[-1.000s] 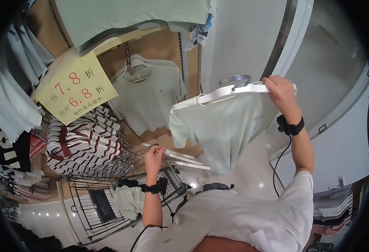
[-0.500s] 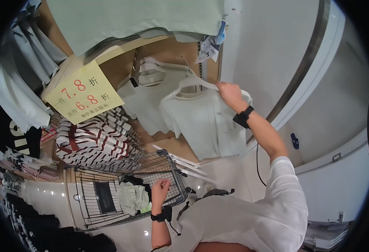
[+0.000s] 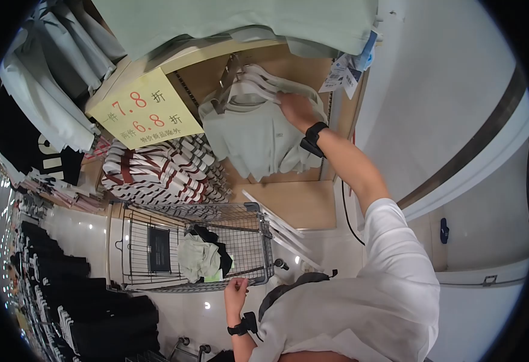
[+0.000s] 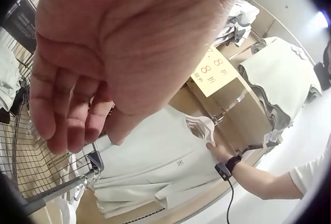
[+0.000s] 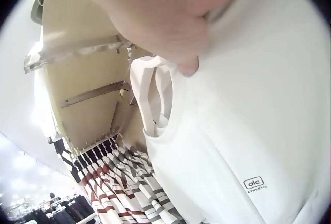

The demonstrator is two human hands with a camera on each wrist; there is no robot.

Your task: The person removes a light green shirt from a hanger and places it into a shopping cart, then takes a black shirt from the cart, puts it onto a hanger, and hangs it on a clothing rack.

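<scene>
In the head view my right hand (image 3: 299, 111) grips the shoulder end of a white hanger (image 3: 253, 93) that carries a pale green T-shirt (image 3: 258, 142). The shirt is up at the metal display rail (image 3: 229, 71), in front of another pale shirt on a similar hanger. From the right wrist view, the thumb presses near the collar, and a small "alc ATHLETIC" print (image 5: 254, 183) marks the chest. My left hand (image 3: 235, 295) hangs low beside the shopping cart, holding nothing. Its fingers (image 4: 76, 125) are loosely bent in the left wrist view.
The wire shopping cart (image 3: 252, 207) stands below, with crumpled pale and dark clothes (image 3: 199, 256) inside. White hangers (image 3: 282, 229) stick out beside it. A yellow sign (image 3: 147, 111), striped shirts (image 3: 156, 175) and a shelf (image 3: 294, 202) border the rail.
My right hand has brought the hanger and T-shirt from the right over to the rail. The left hand has lowered, and the head view has turned toward the rail.
</scene>
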